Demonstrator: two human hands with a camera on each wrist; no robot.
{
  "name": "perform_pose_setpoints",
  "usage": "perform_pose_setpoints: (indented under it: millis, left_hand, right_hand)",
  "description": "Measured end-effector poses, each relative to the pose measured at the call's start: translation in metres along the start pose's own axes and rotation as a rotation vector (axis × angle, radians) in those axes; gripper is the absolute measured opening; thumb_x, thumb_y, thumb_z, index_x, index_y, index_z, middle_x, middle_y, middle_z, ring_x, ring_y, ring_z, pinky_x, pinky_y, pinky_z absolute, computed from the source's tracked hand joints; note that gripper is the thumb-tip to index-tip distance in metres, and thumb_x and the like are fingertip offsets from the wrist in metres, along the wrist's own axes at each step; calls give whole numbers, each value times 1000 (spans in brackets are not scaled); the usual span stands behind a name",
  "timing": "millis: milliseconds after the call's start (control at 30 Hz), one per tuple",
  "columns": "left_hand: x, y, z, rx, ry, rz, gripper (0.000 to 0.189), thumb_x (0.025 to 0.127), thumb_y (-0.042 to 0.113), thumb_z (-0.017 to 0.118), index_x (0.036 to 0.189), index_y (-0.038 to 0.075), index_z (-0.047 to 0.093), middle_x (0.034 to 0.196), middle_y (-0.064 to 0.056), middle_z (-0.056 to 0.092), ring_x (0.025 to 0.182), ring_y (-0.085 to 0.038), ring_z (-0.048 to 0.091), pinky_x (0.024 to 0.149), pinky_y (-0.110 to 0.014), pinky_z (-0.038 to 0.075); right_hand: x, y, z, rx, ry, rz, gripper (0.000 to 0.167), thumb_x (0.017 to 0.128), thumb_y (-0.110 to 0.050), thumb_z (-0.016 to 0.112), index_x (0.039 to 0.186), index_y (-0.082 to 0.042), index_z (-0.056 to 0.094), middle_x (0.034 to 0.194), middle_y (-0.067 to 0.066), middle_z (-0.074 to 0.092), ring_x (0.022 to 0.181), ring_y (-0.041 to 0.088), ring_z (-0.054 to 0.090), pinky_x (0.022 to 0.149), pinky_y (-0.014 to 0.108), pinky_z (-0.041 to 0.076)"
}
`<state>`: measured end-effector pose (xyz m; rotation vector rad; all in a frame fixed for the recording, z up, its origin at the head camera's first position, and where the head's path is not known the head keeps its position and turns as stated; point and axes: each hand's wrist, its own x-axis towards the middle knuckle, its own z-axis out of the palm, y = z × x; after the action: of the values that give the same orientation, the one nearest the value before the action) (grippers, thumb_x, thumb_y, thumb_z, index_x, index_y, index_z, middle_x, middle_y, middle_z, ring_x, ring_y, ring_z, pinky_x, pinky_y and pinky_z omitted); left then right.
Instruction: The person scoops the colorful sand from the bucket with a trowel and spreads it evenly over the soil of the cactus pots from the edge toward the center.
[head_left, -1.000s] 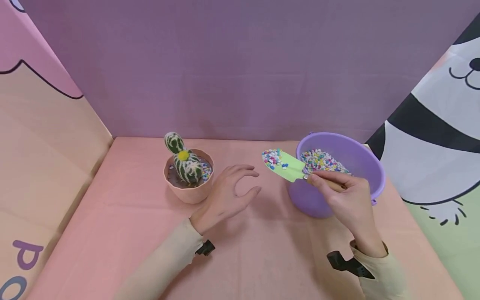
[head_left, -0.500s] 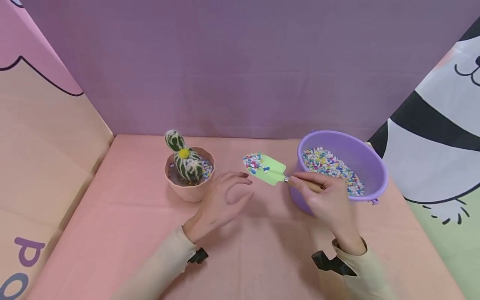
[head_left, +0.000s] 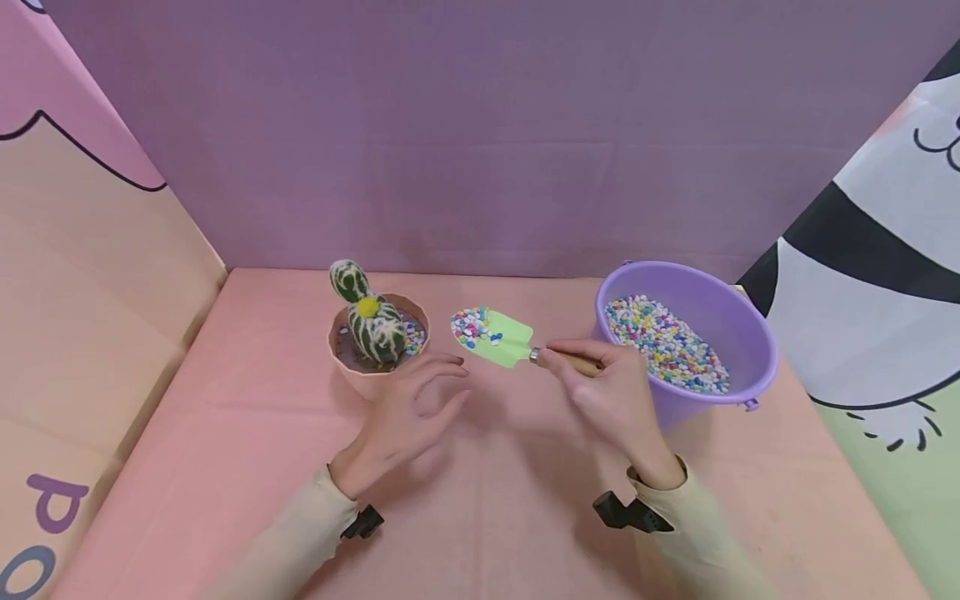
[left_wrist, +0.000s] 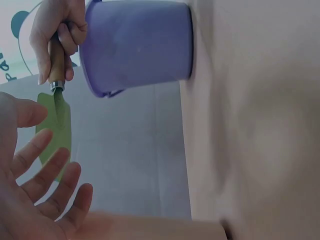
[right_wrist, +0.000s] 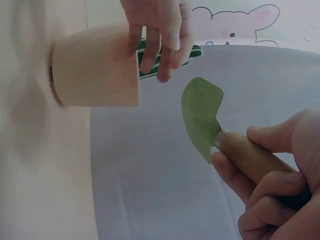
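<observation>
Head: right hand (head_left: 611, 392), grip clamped on trowel (head_left: 516, 345); its blade (head_left: 512, 335), bearing pebbles (head_left: 471, 323), is near the left hand (head_left: 401, 412), whose grip is apart. Left wrist: blade partly behind left fingers (left_wrist: 47, 172). Right wrist: blade beyond thumb (right_wrist: 275, 139).

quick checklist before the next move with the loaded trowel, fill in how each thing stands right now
1. Trowel secure: ok, the right hand grips its wooden handle.
2. Load on the blade: ok, small coloured pieces lie toward the tip.
3. Blade over the pot: not ok, it is off to the pot's right in the head view.
4. Pot upright: ok, it stands on the pink surface with the cactus in it.
5. Left hand steadying the pot: cannot tell, it overlaps the pot in view but contact is unclear.
</observation>
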<state>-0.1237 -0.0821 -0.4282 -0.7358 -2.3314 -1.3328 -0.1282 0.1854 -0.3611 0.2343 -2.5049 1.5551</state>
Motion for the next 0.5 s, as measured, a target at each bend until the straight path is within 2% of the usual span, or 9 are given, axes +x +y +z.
perform_pose_setpoints:
  millis: [133,300,433,500]
  left_hand:
    - [-8,-6,-8,-1,44,19,20,92,10,82,111,13,79,121,-2,77,121,-22,69,105,-33,56]
    - [-16,-18,-20,-19,111,123,22,88,1,81,107,12,80,112,-4,79,110,-22,72,100,-19,54]
    - [-21,-30,-34,24,189,211,22,84,-2,79,102,11,80,101,-4,80,98,-21,73,97,-16,51]
    - [-23,-35,-42,47,234,231,20,83,-2,78,99,10,80,97,-5,80,94,-21,73,95,-16,51]
  right_hand:
    - [3,3,7,39,-14,17,24,95,-21,82,112,-4,83,102,12,83,89,2,79,81,20,63]
    - [6,4,16,75,-33,48,25,95,-20,82,113,-4,82,102,12,83,90,6,80,82,23,64]
    - [8,4,21,53,-41,47,25,95,-23,83,114,-7,83,103,8,84,92,8,81,83,24,64]
    - [9,3,24,27,-33,36,24,94,-25,83,112,-10,83,102,6,84,92,9,81,82,24,64]
